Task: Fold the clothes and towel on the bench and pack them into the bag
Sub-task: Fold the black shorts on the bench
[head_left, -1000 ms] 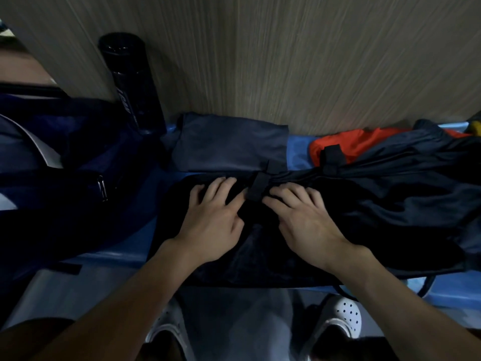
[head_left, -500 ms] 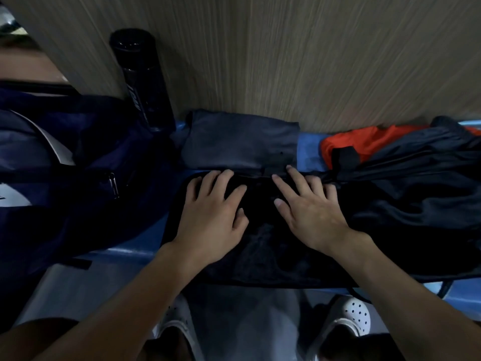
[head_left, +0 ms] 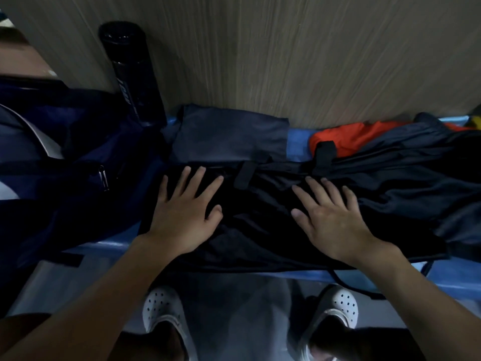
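Observation:
A black garment lies spread across the blue bench in front of me. My left hand presses flat on its left part, fingers spread. My right hand lies flat on its right part, fingers straight. A folded grey-blue piece rests behind it against the wall. To the right, a dark navy garment is heaped over an orange one. The navy bag sits at the left end of the bench.
A black bottle stands against the wooden wall between the bag and the folded piece. My white perforated shoes stand on the grey floor below the bench edge. A dark cord hangs off the bench front.
My hands have slid apart over the black garment, the left toward the left end and the right toward the right, smoothing it flat. The view has shifted slightly.

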